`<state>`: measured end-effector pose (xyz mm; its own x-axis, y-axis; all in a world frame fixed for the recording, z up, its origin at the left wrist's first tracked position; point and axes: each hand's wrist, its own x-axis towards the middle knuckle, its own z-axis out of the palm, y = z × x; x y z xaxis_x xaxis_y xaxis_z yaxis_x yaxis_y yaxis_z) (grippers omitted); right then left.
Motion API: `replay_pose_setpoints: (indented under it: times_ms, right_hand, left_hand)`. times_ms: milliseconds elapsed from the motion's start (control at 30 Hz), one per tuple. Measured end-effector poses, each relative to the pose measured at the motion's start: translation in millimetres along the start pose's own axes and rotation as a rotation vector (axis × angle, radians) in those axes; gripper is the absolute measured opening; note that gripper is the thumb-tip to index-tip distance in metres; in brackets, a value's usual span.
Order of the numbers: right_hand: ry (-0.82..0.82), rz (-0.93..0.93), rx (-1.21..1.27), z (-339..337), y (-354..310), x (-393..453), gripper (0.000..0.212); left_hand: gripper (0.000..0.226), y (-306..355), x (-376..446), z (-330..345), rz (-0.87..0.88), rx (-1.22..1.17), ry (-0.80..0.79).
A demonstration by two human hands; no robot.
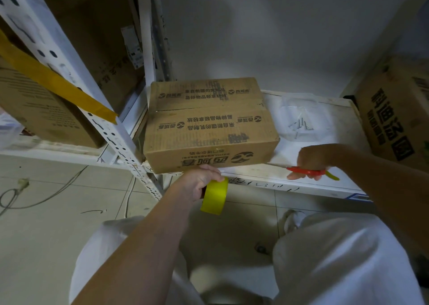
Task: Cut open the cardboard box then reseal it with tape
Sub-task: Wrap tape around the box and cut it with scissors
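From the head camera, the cardboard box (210, 124) sits on a white shelf (299, 177), close to the front edge. Its two top flaps meet in a line across the middle. I see no tape on that line, and the flaps lie flat and closed.

The left hand (202, 184) is just below the front of the box. Its fingers curl around a roll of yellow tape (214, 196) and hold it. The right hand (312, 159) is to the right of the box, low over the shelf. Its fingers are closed around a red cutter (306, 171) with a yellow-green end. A thin blade seems to point left, toward the bottom corner of the box.

I think the job is near its start or in the middle. Both tools are picked up. The box looks like it has no tape now, so the sealing is still to do. I cannot tell if the top line has been cut.

Some things are hard to see. The blade tip is thin and blurry. The right fingers are mostly hidden behind the hand. A clear plastic bag (299, 116) with small metal bits lies behind on the shelf. Another box (394, 109) on the right is cut off by the edge.
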<state>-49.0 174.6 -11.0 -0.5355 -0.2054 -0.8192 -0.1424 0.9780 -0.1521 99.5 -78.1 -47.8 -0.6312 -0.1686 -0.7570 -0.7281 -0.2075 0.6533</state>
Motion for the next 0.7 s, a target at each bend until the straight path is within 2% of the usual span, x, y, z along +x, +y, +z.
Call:
replay_pose_setpoints:
  times_ms: [67,133,233,333,500,600,700]
  right_hand:
    - [0.056,0.063,0.058,3,12,8,0.046]
    - [0.209,0.074,-0.045,8,12,17,0.048]
    - [0.440,0.006,-0.204,17,0,29,0.036]
    - [0.484,0.011,-0.187,22,-14,39,0.029]
    - [0.647,0.012,-0.231,14,-25,43,0.034]
    - [0.973,-0.146,-0.051,8,-33,32,0.022]
    - [1.260,-0.408,0.088,6,-57,10,0.030]
  left_hand:
    - [0.022,0,1,4,-0.003,-0.028,-0.010]
    - [0.022,1,1,8,-0.005,-0.043,-0.015]
    - [0.022,3,2,14,-0.004,-0.052,-0.028]
    - [0.022,6,3,15,0.001,-0.052,-0.036]
    - [0.022,10,5,14,0.020,-0.054,-0.036]
    - [0.023,11,3,15,0.037,-0.058,-0.040]
    - [0.023,12,1,16,0.048,-0.067,-0.047]
